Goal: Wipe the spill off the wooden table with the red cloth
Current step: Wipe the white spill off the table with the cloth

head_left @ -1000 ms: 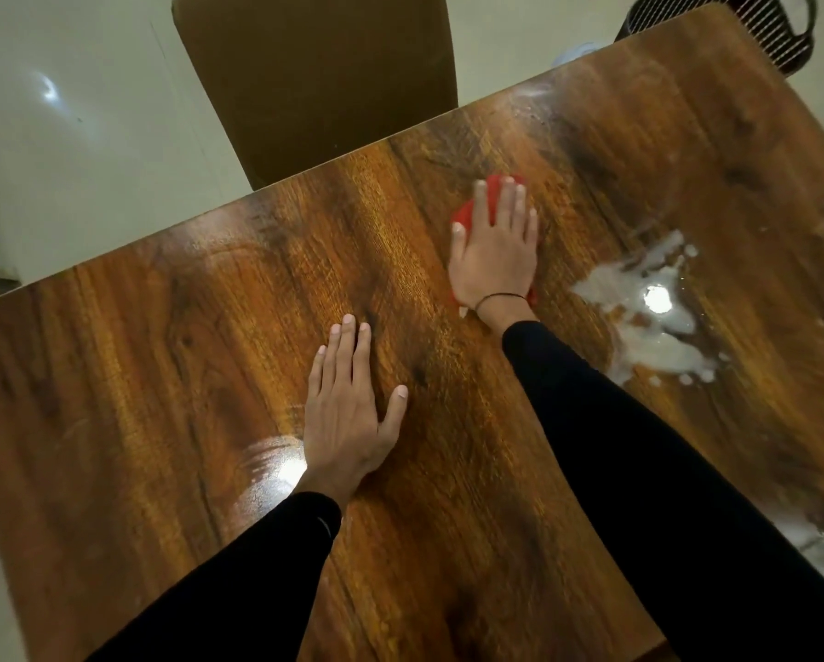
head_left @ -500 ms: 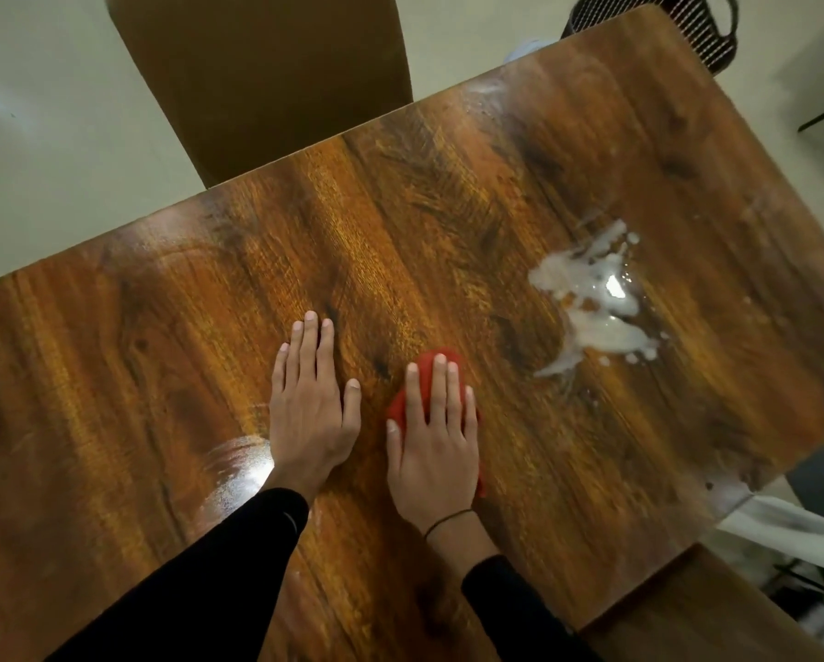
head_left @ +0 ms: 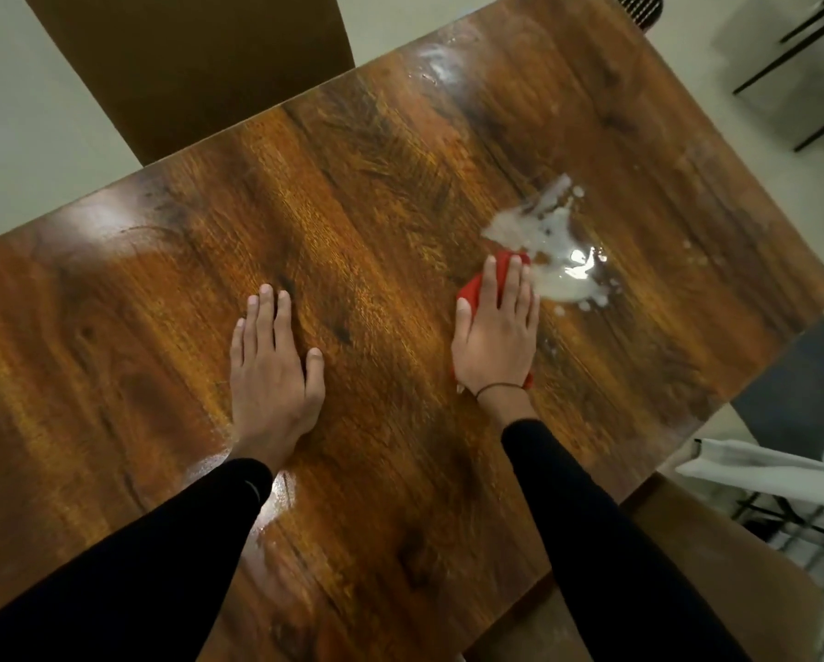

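The wooden worktop [head_left: 376, 193] runs diagonally across the view, its far edge rising from lower left to upper right and its right edge dropping off just beyond the spill [head_left: 551, 253]. A rounded corner sits to the right of the spill, with pale floor [head_left: 687, 102] past it. A brown chair back [head_left: 200, 64] stands against the far edge, and another chair seat [head_left: 716, 566] sits below the near right edge. Between the two hands the wood lies bare, and a wide bare stretch extends left of the left hand [head_left: 271, 375] toward the left border of the view.

The left hand lies flat, palm down, fingers stretched and close together, thumb out to the side, holding nothing. The right hand [head_left: 496, 336] presses flat on the red cloth [head_left: 472, 291], fingers extended over it; the cloth shows as a red edge ahead of and left of the fingers and a small bit by the wrist, the rest hidden under the palm. A thin dark band circles the right wrist. Both sleeves are black.

The cloth's front edge touches the near left margin of the spill. The spill is a milky white puddle, irregular, with a bright glare spot, a streak pointing away toward the far right, and small droplets scattered around its right and near sides. A fainter wet sheen marks the wood near the far edge.
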`<state>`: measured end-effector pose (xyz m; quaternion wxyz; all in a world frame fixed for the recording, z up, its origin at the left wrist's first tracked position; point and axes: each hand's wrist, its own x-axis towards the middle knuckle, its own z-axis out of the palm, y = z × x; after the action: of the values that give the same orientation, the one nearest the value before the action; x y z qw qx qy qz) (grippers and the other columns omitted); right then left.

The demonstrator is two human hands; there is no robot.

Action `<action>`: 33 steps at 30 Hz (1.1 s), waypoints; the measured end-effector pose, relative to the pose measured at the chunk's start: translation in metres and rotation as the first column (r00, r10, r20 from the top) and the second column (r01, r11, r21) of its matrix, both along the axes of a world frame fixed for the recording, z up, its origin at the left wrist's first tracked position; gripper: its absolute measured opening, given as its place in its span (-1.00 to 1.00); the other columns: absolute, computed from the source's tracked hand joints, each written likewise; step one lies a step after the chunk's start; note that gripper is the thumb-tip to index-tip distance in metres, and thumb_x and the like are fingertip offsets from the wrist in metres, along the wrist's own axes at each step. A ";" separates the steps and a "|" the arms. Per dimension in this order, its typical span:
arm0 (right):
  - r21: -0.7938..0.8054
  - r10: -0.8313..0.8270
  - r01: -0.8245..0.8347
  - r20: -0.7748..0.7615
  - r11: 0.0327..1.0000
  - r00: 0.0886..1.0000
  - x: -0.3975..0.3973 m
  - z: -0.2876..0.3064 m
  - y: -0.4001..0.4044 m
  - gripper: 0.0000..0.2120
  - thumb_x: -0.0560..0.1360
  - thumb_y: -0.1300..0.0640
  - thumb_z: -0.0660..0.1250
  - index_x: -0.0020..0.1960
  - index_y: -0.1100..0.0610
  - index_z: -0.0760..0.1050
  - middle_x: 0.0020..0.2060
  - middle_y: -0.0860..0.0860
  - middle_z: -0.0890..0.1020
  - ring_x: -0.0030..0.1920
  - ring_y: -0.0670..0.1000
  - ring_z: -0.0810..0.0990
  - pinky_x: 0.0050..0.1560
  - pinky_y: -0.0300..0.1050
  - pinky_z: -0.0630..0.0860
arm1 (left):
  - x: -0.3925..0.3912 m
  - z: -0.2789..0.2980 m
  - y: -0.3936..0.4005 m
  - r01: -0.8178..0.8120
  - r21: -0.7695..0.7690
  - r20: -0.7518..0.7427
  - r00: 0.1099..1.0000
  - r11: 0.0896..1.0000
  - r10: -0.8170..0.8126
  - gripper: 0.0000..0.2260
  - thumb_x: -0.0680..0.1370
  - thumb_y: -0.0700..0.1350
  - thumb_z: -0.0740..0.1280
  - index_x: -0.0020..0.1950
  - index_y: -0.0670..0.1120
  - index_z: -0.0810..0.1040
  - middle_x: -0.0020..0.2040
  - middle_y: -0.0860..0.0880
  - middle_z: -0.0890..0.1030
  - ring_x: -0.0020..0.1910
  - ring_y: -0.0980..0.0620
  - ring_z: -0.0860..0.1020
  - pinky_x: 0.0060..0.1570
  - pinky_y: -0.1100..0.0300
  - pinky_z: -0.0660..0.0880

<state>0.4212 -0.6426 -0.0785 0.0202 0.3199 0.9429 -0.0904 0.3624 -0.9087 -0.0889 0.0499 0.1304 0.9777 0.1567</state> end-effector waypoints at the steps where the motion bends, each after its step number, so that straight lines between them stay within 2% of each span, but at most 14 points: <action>1: 0.000 -0.041 0.041 -0.003 0.999 0.999 0.015 0.000 -0.003 -0.31 0.80 -0.20 -0.04 0.84 0.07 -0.02 0.82 0.16 -0.02 0.83 0.19 -0.07 0.80 0.27 -0.01 | 0.000 0.000 0.000 0.000 0.000 -0.003 1.000 1.000 0.000 -0.30 0.71 0.10 0.14 0.80 -0.09 0.01 0.81 -0.10 0.04 0.80 -0.05 -0.04 0.76 -0.12 -0.02; 4: -0.019 -0.183 0.183 -0.011 0.983 0.983 0.060 0.000 -0.029 -0.30 0.80 -0.19 -0.04 0.84 0.08 -0.06 0.82 0.16 -0.04 0.83 0.18 -0.10 0.80 0.28 0.00 | 0.001 0.002 0.001 0.005 0.006 -0.010 1.000 1.000 -0.005 -0.30 0.71 0.09 0.15 0.80 -0.10 0.02 0.81 -0.12 0.05 0.80 -0.08 -0.02 0.76 -0.13 0.00; 6: -0.031 -0.193 0.193 0.004 0.981 0.981 0.083 0.000 -0.056 -0.30 0.80 -0.19 -0.05 0.84 0.08 -0.09 0.83 0.14 -0.07 0.83 0.17 -0.12 0.79 0.30 0.01 | 0.002 0.004 0.002 0.003 0.011 -0.018 1.000 1.000 -0.003 -0.30 0.70 0.08 0.15 0.79 -0.12 0.05 0.80 -0.14 0.07 0.80 -0.10 0.00 0.76 -0.14 0.01; 10: -0.045 0.016 -0.015 0.013 0.999 1.000 0.100 -0.001 -0.100 -0.30 0.81 -0.20 -0.03 0.84 0.08 -0.04 0.83 0.15 -0.09 0.83 0.18 -0.14 0.80 0.30 0.00 | 0.004 0.005 0.004 0.014 0.024 -0.027 1.000 1.000 -0.014 -0.31 0.68 0.07 0.16 0.78 -0.14 0.10 0.79 -0.17 0.11 0.79 -0.14 0.05 0.75 -0.16 0.04; 13: -0.043 0.229 -0.231 -0.044 0.972 0.972 0.082 -0.003 -0.094 -0.33 0.81 -0.18 -0.01 0.84 0.09 0.02 0.82 0.18 -0.04 0.83 0.18 -0.10 0.80 0.28 -0.01 | 0.006 0.005 0.004 0.019 0.034 -0.036 0.999 0.999 -0.018 -0.31 0.68 0.06 0.16 0.78 -0.14 0.12 0.79 -0.18 0.12 0.79 -0.16 0.06 0.74 -0.16 0.04; 15: -0.028 0.298 -0.301 -0.076 0.953 0.951 0.061 -0.005 -0.075 -0.33 0.81 -0.18 -0.01 0.83 0.10 0.04 0.82 0.19 0.00 0.82 0.20 -0.06 0.80 0.28 0.01 | 0.007 0.004 0.005 0.025 0.030 -0.044 0.999 0.999 -0.024 -0.32 0.68 0.06 0.16 0.77 -0.15 0.14 0.79 -0.17 0.13 0.78 -0.16 0.06 0.74 -0.16 0.04; 17: -0.028 0.271 -0.275 -0.092 0.961 0.958 0.043 -0.007 -0.050 -0.32 0.80 -0.18 -0.02 0.83 0.10 0.04 0.81 0.20 0.02 0.82 0.21 -0.04 0.79 0.28 0.01 | 0.008 0.003 0.006 0.057 0.014 -0.053 0.997 0.998 -0.056 -0.34 0.69 0.05 0.16 0.76 -0.16 0.17 0.79 -0.18 0.14 0.78 -0.18 0.07 0.74 -0.16 0.06; 20: -0.040 0.106 -0.110 -0.090 0.993 0.990 0.036 -0.009 -0.010 -0.30 0.79 -0.19 -0.03 0.83 0.11 0.02 0.81 0.21 0.03 0.82 0.23 -0.03 0.79 0.28 0.00 | 0.013 0.004 0.006 0.136 -0.013 -0.072 0.988 0.991 -0.137 -0.40 0.72 0.02 0.14 0.74 -0.17 0.23 0.78 -0.19 0.14 0.78 -0.19 0.08 0.73 -0.18 0.09; 24: -0.037 -0.128 0.125 -0.074 0.991 0.989 0.078 -0.009 0.026 -0.30 0.80 -0.20 -0.05 0.84 0.11 -0.02 0.82 0.20 -0.02 0.82 0.23 -0.07 0.80 0.30 0.01 | 0.047 0.009 0.035 0.212 -0.005 0.001 0.977 0.977 -0.212 -0.39 0.73 0.05 0.12 0.76 -0.13 0.19 0.80 -0.15 0.08 0.79 -0.13 0.03 0.74 -0.17 0.04; 28: -0.044 -0.304 0.302 -0.048 0.952 0.951 0.133 -0.006 0.013 -0.29 0.80 -0.18 0.00 0.84 0.11 -0.04 0.82 0.19 -0.02 0.82 0.22 -0.06 0.78 0.33 0.08 | 0.098 0.010 0.093 0.346 0.067 0.053 0.935 0.936 -0.349 -0.41 0.76 0.05 0.10 0.79 -0.07 0.13 0.82 -0.06 0.02 0.80 0.01 -0.07 0.76 -0.06 -0.04; 30: -0.040 -0.290 0.288 -0.035 0.957 0.956 0.154 -0.005 -0.008 -0.29 0.80 -0.18 0.00 0.84 0.11 -0.06 0.82 0.18 -0.04 0.82 0.21 -0.07 0.78 0.33 0.09 | 0.110 0.008 0.114 0.366 0.094 0.047 0.927 0.926 -0.371 -0.44 0.78 0.02 0.07 0.79 -0.06 0.14 0.82 -0.05 0.05 0.80 0.04 -0.06 0.76 -0.01 -0.05; 33: -0.061 -0.073 0.071 -0.033 0.996 0.997 0.174 -0.007 -0.039 -0.29 0.80 -0.18 0.01 0.84 0.10 -0.05 0.82 0.17 -0.10 0.83 0.19 -0.11 0.79 0.31 0.06 | 0.114 0.004 0.121 0.316 0.094 0.034 0.947 0.944 -0.321 -0.46 0.78 0.02 0.05 0.78 -0.08 0.18 0.80 -0.06 0.12 0.79 0.04 0.00 0.75 0.12 -0.11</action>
<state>0.5956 -0.6818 -0.0859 0.0097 0.3513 0.9278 -0.1251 0.4766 -0.7876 -0.0845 0.0929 0.2848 0.9346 0.1920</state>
